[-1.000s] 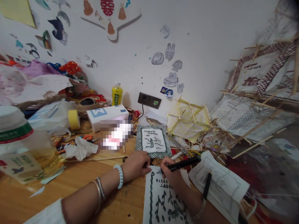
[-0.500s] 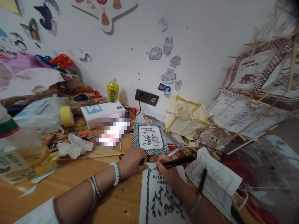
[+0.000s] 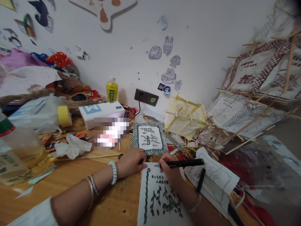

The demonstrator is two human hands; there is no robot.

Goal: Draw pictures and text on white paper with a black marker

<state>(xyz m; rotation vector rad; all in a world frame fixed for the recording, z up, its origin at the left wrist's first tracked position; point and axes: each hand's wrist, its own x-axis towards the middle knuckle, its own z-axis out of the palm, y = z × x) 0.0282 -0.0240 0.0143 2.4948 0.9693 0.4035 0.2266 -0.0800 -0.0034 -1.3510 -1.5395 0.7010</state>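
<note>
The wooden table (image 3: 115, 197) is spreading below and to the left of the marker grip, its wood showing between the left forearm and the sheet's left edge. Far right of the grip, tall stick-and-paper frames (image 3: 249, 67) are leaning by the wall; nearer, beyond the grip and a little right, a yellow paper frame (image 3: 184, 127) is sitting with its stick ends poking out.

The drawing sheet (image 3: 152, 204) is lying directly under the grip, its left edge running toward the wearer and its right side partly passing beneath the right forearm. Just right of that forearm, a folded sheet (image 3: 216, 182) is crowding the wrist — little room is showing on that side. Just beyond the grip, a bordered drawing (image 3: 150, 141) is lying close to the sheet's top edge.

Left of the grip, the left hand (image 3: 131, 160) is resting by the sheet's top left corner, fingers curling down; I cannot tell whether they are gripping anything. The right hand (image 3: 170, 169) is closing narrowly around a black marker (image 3: 185, 163) — its tip is pointing left near the sheet's top edge, contact unclear, and its rear end is reaching over the folded sheet. A black pen (image 3: 201, 180) is lying just right of the grip.
</note>
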